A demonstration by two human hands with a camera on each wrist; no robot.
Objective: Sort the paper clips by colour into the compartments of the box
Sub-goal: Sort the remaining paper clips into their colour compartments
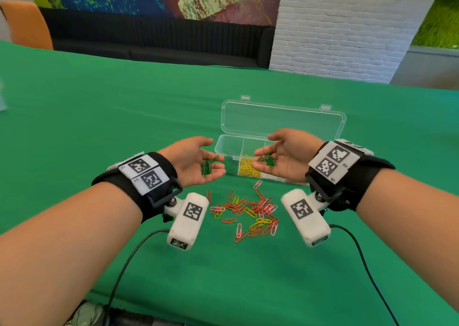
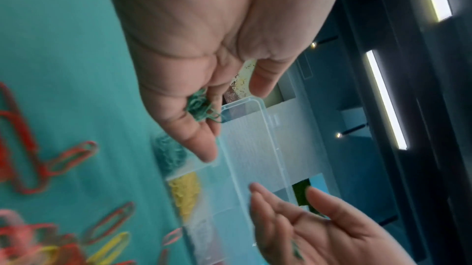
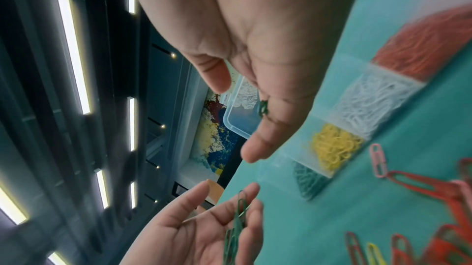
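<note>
The paper clips split into three lots. Some are already sorted: in the box (image 1: 229, 149), a clear plastic case with its lid thrown back, the leftmost compartment holds green clips (image 1: 231, 164), the next holds yellow clips (image 1: 249, 168), and the right wrist view shows white clips (image 3: 367, 99) and then red ones in the compartments beyond. A second lot rides in the palms: the left hand (image 1: 196, 160) lies palm-up, fingers relaxed and spread, cradling a small bunch of green clips (image 1: 208, 165), and the right hand (image 1: 283, 154) is likewise upturned and loosely open with its own green bunch (image 1: 268, 160). Both hands hover just in front of the box, near its green end.

The third lot is the unsorted heap (image 1: 248, 212) on the green tabletop (image 1: 99, 117), near the box on the person's side: mostly red and pink, with a few yellow, tangled and overlapping.

By my reckoning the job is past halfway. Green seems all but finished once these handfuls are tipped in; red, pink and the stray yellows remain. The clips are thin coated wire, light and apt to hook together.
</note>
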